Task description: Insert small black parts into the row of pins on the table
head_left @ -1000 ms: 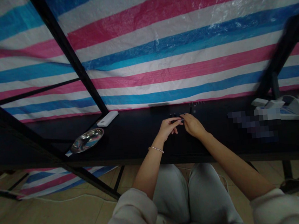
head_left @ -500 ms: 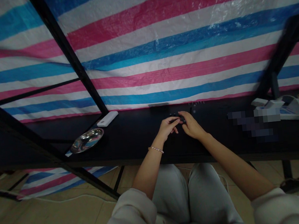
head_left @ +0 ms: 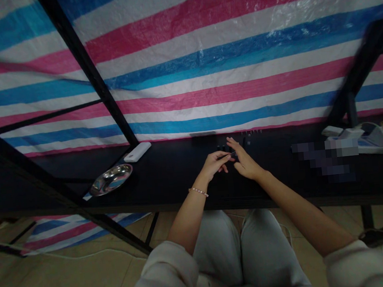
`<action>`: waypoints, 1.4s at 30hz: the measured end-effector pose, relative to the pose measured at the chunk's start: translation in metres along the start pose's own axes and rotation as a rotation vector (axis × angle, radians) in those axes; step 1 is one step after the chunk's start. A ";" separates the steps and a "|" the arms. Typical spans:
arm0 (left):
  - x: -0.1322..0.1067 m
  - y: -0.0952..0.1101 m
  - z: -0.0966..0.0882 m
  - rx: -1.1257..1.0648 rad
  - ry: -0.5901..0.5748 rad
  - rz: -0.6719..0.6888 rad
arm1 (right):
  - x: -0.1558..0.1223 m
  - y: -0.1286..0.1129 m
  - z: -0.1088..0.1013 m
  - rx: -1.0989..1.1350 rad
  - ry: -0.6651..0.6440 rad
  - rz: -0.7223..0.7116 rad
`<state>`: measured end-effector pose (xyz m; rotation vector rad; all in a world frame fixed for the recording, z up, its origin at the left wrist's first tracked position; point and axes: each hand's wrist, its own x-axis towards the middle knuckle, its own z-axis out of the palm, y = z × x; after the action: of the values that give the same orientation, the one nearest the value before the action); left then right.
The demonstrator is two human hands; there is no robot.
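Over the black tabletop, my left hand is closed, thumb and fingers pinching a small dark piece, too small to name; it wears a bead bracelet. Close to its right, my right hand is open, its fingers stretched up and apart and its thumb separate. Its palm side faces the piece; whether it touches it I cannot tell. Just beyond the hands stand a few small dark parts. Farther back lie several tiny light-coloured pieces, too small to make out.
A shiny metal dish and a white oblong device lie at the left of the black table. White power strips and cables sit at the right, near a blurred patch. Black frame posts stand before a striped plastic sheet.
My right hand's fingers have straightened and spread, drawing back from the small piece. My left hand stays nearly in place, still pinching it.
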<state>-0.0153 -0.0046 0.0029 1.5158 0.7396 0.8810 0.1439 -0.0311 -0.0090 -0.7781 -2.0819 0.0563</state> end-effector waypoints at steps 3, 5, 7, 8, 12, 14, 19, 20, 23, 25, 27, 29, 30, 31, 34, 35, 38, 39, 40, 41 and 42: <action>-0.001 0.001 0.001 -0.006 -0.013 0.016 | 0.000 -0.001 0.001 0.006 -0.030 -0.006; -0.001 0.002 0.002 -0.005 -0.019 0.026 | 0.000 -0.002 0.002 0.008 -0.044 -0.010; -0.001 0.003 0.002 -0.001 -0.024 0.031 | 0.001 -0.003 0.002 0.009 -0.053 -0.014; -0.001 0.003 0.002 0.001 -0.025 0.031 | 0.001 -0.003 0.003 0.008 -0.057 -0.015; 0.000 0.000 0.002 0.004 -0.027 0.036 | 0.001 -0.003 0.003 0.005 -0.060 -0.031; 0.001 -0.002 0.002 0.006 -0.026 0.044 | 0.000 -0.003 0.003 -0.003 -0.067 -0.030; 0.001 -0.003 0.003 0.007 -0.029 0.037 | 0.000 -0.006 0.003 -0.018 -0.095 -0.005; 0.001 -0.003 0.003 0.002 -0.029 0.041 | 0.000 -0.007 0.003 -0.017 -0.099 -0.005; 0.001 -0.003 0.004 0.000 -0.020 0.037 | 0.001 -0.007 0.003 -0.010 -0.094 -0.015; 0.002 -0.002 0.005 0.003 -0.005 0.021 | 0.002 -0.006 0.002 -0.009 -0.063 -0.001; 0.002 -0.001 0.005 -0.014 0.012 0.024 | 0.003 -0.005 0.000 -0.028 0.005 0.047; 0.001 0.001 0.003 -0.052 0.023 0.050 | 0.003 -0.004 -0.003 -0.075 0.090 0.117; 0.001 0.002 0.002 -0.075 0.025 0.065 | 0.003 -0.003 -0.004 -0.104 0.121 0.149; 0.000 0.003 0.002 -0.095 0.025 0.077 | 0.003 -0.003 -0.006 -0.133 0.140 0.173; -0.002 0.005 0.000 -0.121 0.016 0.074 | 0.002 -0.002 -0.008 -0.214 0.129 0.193; -0.002 0.006 0.000 -0.121 0.011 0.066 | 0.002 -0.002 -0.008 -0.238 0.122 0.189; -0.003 0.006 0.000 -0.110 0.008 0.050 | 0.002 -0.003 -0.006 -0.287 0.115 0.171; -0.003 0.006 0.000 -0.105 0.012 0.046 | 0.002 -0.003 -0.005 -0.294 0.115 0.160; -0.003 0.006 0.000 -0.100 0.017 0.041 | 0.002 -0.003 -0.004 -0.295 0.115 0.150; -0.003 0.006 0.000 -0.095 0.022 0.035 | 0.002 -0.003 -0.004 -0.291 0.116 0.139; -0.003 0.005 0.000 -0.092 0.024 0.030 | 0.002 -0.003 -0.003 -0.284 0.119 0.132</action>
<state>-0.0166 -0.0079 0.0078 1.4405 0.6864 0.9449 0.1439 -0.0330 -0.0042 -1.0640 -1.9463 -0.2130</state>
